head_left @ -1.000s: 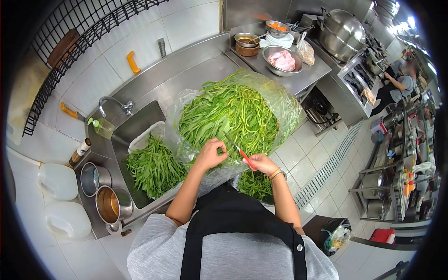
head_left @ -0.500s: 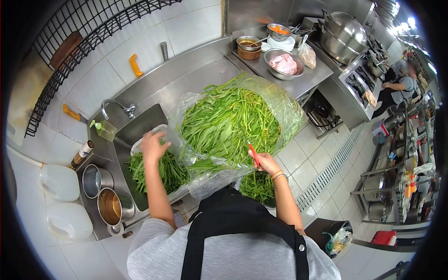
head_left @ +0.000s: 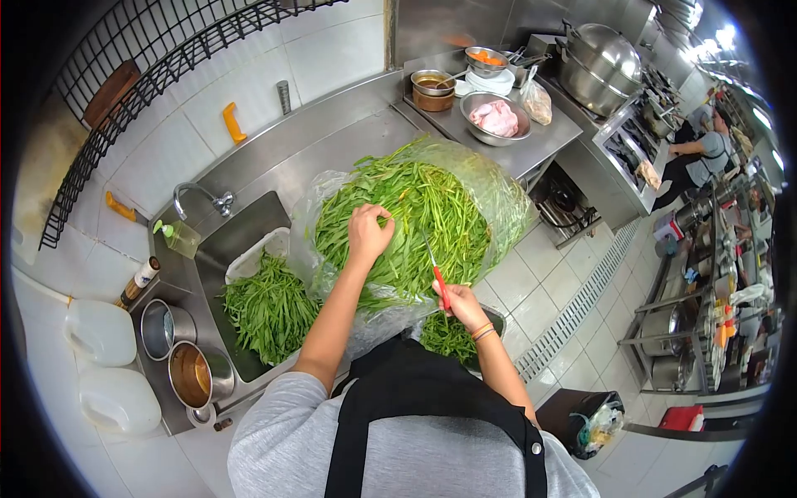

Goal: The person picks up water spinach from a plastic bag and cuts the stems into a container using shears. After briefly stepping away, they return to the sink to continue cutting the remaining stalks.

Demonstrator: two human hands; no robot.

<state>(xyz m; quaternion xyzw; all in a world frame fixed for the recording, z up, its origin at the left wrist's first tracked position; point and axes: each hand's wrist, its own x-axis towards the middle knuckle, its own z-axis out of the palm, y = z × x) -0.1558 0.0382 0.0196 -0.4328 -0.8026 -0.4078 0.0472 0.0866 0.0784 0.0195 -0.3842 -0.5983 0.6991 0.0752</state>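
Observation:
A big heap of leafy green vegetables (head_left: 432, 199) lies in a clear plastic bag (head_left: 510, 195) in front of me. My left hand (head_left: 369, 236) is over the heap's near left part, fingers curled in a pinch; whether any stems are between them is hidden. In my right hand (head_left: 462, 305) is a red-handled knife (head_left: 441, 286), its thin blade pointing away across the stems. Cut-looking greens (head_left: 270, 307) fill a white basket (head_left: 270, 249) in the sink at left. More greens (head_left: 448, 334) sit in a container below my right hand.
The sink (head_left: 241, 228) has a faucet (head_left: 207, 199) behind it. Metal pots (head_left: 199, 373) and white jugs (head_left: 120, 398) stand at left. A bowl of raw meat (head_left: 496, 120) rests on the back counter. A bin (head_left: 581, 419) is at right; another person (head_left: 706, 158) is farther off.
My left hand has moved right, from open above the sink greens to curled over the heap. The knife in my right hand has shifted slightly left and down.

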